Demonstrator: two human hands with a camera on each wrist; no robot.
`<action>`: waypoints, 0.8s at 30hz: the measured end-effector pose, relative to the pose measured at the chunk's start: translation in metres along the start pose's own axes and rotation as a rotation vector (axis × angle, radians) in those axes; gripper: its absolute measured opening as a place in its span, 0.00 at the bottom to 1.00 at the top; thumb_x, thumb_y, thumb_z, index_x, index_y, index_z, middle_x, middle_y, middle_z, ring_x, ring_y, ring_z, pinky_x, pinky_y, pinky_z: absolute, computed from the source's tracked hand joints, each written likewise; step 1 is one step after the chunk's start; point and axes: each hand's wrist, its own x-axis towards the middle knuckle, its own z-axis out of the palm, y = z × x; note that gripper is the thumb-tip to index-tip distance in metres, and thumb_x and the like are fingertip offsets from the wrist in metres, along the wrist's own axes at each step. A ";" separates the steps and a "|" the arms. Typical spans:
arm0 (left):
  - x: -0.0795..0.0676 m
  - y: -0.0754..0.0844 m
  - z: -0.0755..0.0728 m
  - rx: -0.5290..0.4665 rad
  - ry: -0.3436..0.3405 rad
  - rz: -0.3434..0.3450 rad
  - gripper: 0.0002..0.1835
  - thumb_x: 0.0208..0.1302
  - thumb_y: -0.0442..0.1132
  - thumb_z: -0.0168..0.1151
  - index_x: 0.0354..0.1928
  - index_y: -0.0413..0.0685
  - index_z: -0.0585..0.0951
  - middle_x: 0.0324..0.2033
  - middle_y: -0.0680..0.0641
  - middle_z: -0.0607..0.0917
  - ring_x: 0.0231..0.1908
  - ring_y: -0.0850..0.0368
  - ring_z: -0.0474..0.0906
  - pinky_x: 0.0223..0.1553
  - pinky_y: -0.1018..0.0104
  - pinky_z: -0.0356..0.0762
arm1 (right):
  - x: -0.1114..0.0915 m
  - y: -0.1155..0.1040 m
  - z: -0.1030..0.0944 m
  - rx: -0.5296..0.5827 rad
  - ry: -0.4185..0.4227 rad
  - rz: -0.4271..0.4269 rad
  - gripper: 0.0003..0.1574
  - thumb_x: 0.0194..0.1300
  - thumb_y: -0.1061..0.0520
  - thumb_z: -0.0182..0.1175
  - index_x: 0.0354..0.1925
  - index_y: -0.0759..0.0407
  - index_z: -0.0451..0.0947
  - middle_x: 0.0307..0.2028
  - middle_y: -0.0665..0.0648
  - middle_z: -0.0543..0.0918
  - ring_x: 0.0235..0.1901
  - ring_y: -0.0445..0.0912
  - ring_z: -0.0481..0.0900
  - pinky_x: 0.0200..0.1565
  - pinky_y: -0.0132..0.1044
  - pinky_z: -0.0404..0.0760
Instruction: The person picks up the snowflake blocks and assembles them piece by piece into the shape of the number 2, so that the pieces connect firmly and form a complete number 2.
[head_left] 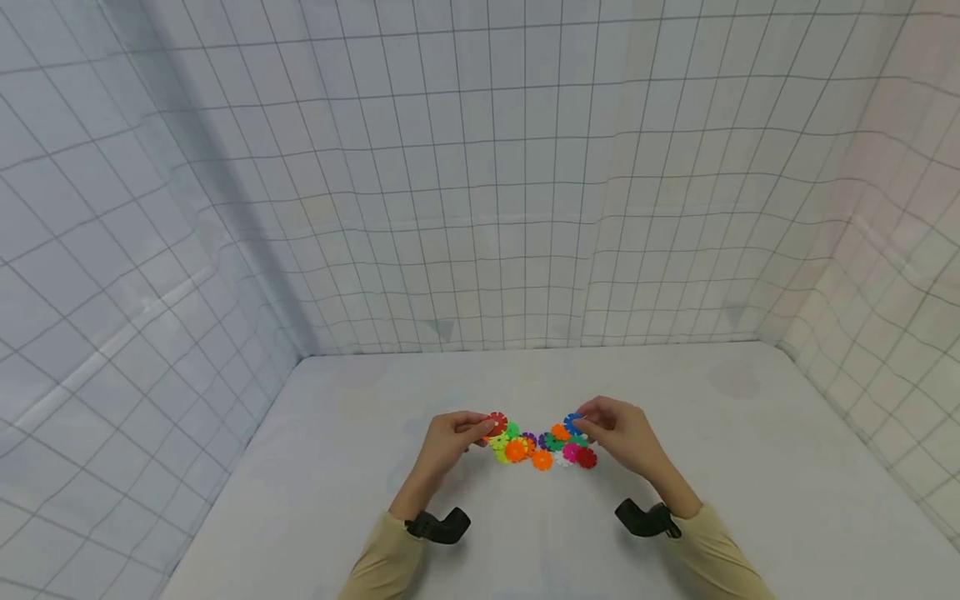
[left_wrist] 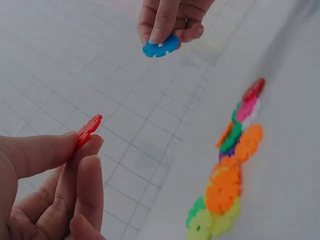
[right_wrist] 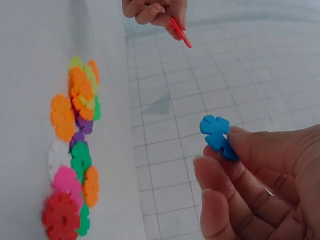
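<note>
My left hand (head_left: 450, 442) pinches a red notched plastic disc (left_wrist: 89, 131), shaped like a flower or snowflake, between thumb and forefinger. A blue disc (right_wrist: 217, 136) of the same kind is pinched in my right hand (head_left: 621, 432), its thumb lying over one edge. Both discs are held up off the table and apart from each other. Between and below the hands lies a loose pile of similar discs: an orange disc (left_wrist: 222, 192), a dark red disc (right_wrist: 61, 216), a pink disc (right_wrist: 67, 184), a white disc (right_wrist: 58, 157), plus green, purple and yellow ones overlapping.
The pile lies on a white table (head_left: 540, 533). Behind it and along both sides rise walls covered with white grid-lined cloth (head_left: 525, 208). Each wrist wears a black strapped device, such as the left one (head_left: 438, 527), hanging inward over the table.
</note>
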 end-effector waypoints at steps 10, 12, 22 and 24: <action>0.001 0.041 0.015 -0.165 -0.054 0.045 0.19 0.62 0.50 0.64 0.42 0.39 0.83 0.33 0.48 0.86 0.31 0.48 0.80 0.31 0.66 0.71 | 0.008 -0.063 0.006 0.152 0.037 -0.132 0.06 0.60 0.69 0.62 0.38 0.69 0.76 0.31 0.62 0.84 0.27 0.50 0.83 0.33 0.40 0.82; 0.000 0.049 0.014 -0.184 -0.052 0.059 0.19 0.62 0.49 0.64 0.42 0.38 0.83 0.33 0.47 0.86 0.31 0.47 0.80 0.29 0.68 0.71 | 0.009 -0.072 0.006 0.163 0.048 -0.163 0.06 0.60 0.70 0.62 0.37 0.69 0.76 0.30 0.61 0.84 0.28 0.53 0.83 0.33 0.38 0.82; -0.005 0.070 0.010 -0.223 -0.078 0.100 0.19 0.61 0.50 0.65 0.40 0.38 0.82 0.31 0.45 0.86 0.26 0.52 0.81 0.26 0.71 0.70 | 0.008 -0.097 0.007 0.106 0.128 -0.370 0.11 0.54 0.75 0.64 0.35 0.67 0.75 0.27 0.56 0.83 0.24 0.49 0.82 0.28 0.39 0.81; -0.005 0.073 0.010 -0.228 -0.086 0.109 0.19 0.61 0.50 0.65 0.40 0.38 0.82 0.31 0.45 0.86 0.26 0.52 0.81 0.26 0.71 0.70 | 0.008 -0.098 0.005 0.094 0.143 -0.411 0.13 0.52 0.76 0.64 0.35 0.66 0.75 0.27 0.56 0.83 0.24 0.48 0.82 0.27 0.38 0.80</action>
